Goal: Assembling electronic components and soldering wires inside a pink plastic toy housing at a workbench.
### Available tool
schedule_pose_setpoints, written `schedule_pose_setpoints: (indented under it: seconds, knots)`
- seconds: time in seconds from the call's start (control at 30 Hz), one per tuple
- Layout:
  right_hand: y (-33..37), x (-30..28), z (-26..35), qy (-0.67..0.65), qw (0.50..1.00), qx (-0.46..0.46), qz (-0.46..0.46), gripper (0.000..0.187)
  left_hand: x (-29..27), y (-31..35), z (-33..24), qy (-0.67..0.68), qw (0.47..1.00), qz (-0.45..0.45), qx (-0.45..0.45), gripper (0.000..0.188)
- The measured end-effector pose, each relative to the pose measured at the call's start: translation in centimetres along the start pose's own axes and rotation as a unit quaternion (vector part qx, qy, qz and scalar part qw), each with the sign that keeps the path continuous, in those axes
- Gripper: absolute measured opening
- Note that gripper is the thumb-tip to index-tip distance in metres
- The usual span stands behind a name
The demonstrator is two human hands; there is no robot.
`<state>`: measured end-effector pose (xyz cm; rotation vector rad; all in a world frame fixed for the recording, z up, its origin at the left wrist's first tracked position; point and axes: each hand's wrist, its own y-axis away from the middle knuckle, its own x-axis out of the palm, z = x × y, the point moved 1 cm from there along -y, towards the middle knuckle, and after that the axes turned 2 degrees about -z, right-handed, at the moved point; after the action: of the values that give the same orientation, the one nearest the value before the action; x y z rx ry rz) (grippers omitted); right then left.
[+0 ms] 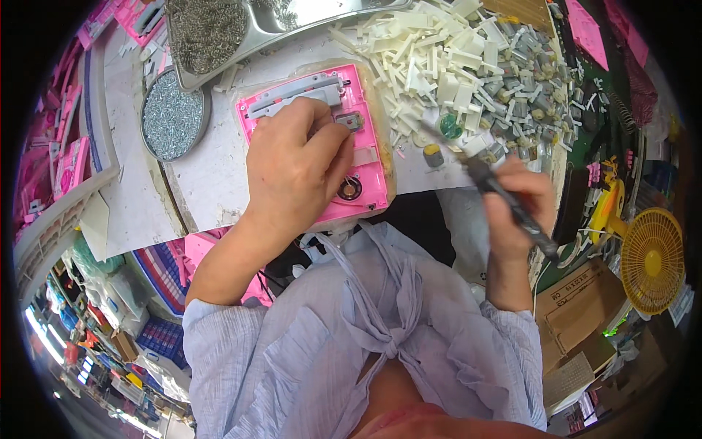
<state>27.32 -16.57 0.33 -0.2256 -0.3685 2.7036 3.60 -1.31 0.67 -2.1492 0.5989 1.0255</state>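
Head view shows a pink shell [373, 183] lying open on the table [208, 179], above the centre of the frame, with a grey bar [274, 102] along its upper edge, a small grey block [349, 121] near its right side and a round speaker [350, 189] toward its lower right. The left hand [296, 157] rests over the shell's middle, fingers bent and drawn close together; their tips are hidden, so I cannot tell whether they grip anything. Right of centre, the right hand [518, 205] has its fingers closed around a dark tool [482, 174], blurred, its thin end pointing to the upper left, apart from the shell. Near that end lie a green disc [450, 126] and a yellow-topped motor [433, 155]. White parts [439, 66] and grey motors [530, 91] heap at the upper right. Screws [173, 115] fill a round dish [206, 121] at the upper left, beside a metal tray [256, 33] holding springs [205, 33]. A yellow fan [652, 261] stands at the right edge.
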Motion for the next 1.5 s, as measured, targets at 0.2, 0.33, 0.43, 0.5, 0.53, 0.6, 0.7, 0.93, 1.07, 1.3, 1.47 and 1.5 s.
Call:
schedule_pose_setpoints:
  seconds: [0.2,0.33,0.43,0.5,0.53,0.6,0.7,0.93,1.07,1.3,1.47,1.5]
  knots:
    - [-1.7,3.2,-0.3,0.068,0.989,-0.093,0.088,0.027,-0.2,-1.1,-0.6,-0.011,0.999,0.05,0.016,0.014]
    - [-1.6,3.2,-0.6,0.075,0.988,-0.101,0.091,0.027,-0.6,-1.2,-0.8,-0.026,0.994,0.11,-0.01,0.018]
    - [-1.6,3.3,-0.8,0.07,0.989,-0.097,0.087,0.027,-0.5,-1.2,-0.6,-0.011,0.995,0.1,-0.016,0.017]
    - [-1.5,3.1,-0.9,0.066,0.989,-0.097,0.086,0.027,-0.4,-1.1,-0.5,0.004,0.996,0.089,-0.019,0.017]
    - [-1.5,3.0,-1.0,0.065,0.989,-0.095,0.088,0.027,-0.4,-1.1,-0.5,0.004,0.996,0.092,-0.023,0.017]
    - [-1.5,2.9,-1.1,0.061,0.99,-0.094,0.089,0.027,-0.5,-1.1,-0.5,0.004,0.995,0.098,-0.031,0.017]
    - [-1.6,3.1,-1.1,0.057,0.99,-0.098,0.089,0.027,-0.6,-1.3,-0.7,-0.004,0.994,0.106,-0.032,0.017]
    - [-1.8,3.4,-1.3,0.05,0.989,-0.097,0.101,0.028,-0.6,-1.4,-0.8,-0.015,0.993,0.11,-0.028,0.017]
    - [-1.7,3.4,-1.3,0.058,0.989,-0.088,0.107,0.029,-0.5,-1.5,-0.8,-0.01,0.994,0.102,-0.031,0.017]
    - [-1.7,3.5,-1.6,0.052,0.99,-0.087,0.103,0.028,-0.2,-1.4,-0.9,-0.03,0.996,0.083,-0.014,0.016]
    - [-1.7,3.2,-1.4,0.039,0.992,-0.083,0.088,0.027,-0.3,-1.5,-1.0,-0.037,0.995,0.096,-0.015,0.017]
    - [-1.7,3.0,-1.4,0.039,0.992,-0.08,0.09,0.027,-0.3,-1.5,-1.0,-0.039,0.994,0.096,-0.015,0.017]
